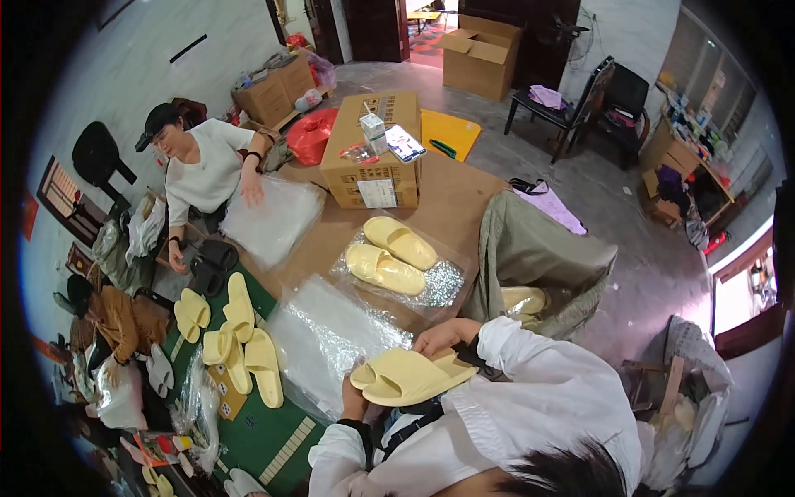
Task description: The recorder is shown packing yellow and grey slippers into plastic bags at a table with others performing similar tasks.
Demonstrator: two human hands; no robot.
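A pair of pale yellow slippers [406, 377] is between my two hands, close in front of my body. My left hand [354, 401] grips the pair at its toe end, with part of the fingers hidden behind it. Along the far edge, my right hand [440, 336] is closed on the slippers, its fingertips partly hidden. Just beyond my left hand lies a stack of clear plastic bags [319, 327]. Farther out on the brown tabletop, another yellow pair [391, 258] rests on or in a clear bag.
Several yellow slippers [240, 348] lie on a green surface [269, 418] to the left. A grey-green sack [517, 248] with bagged slippers stands right of the table. On the cardboard box [373, 170] sits a phone [405, 144]. Two co-workers [203, 166] [124, 323] work at the left.
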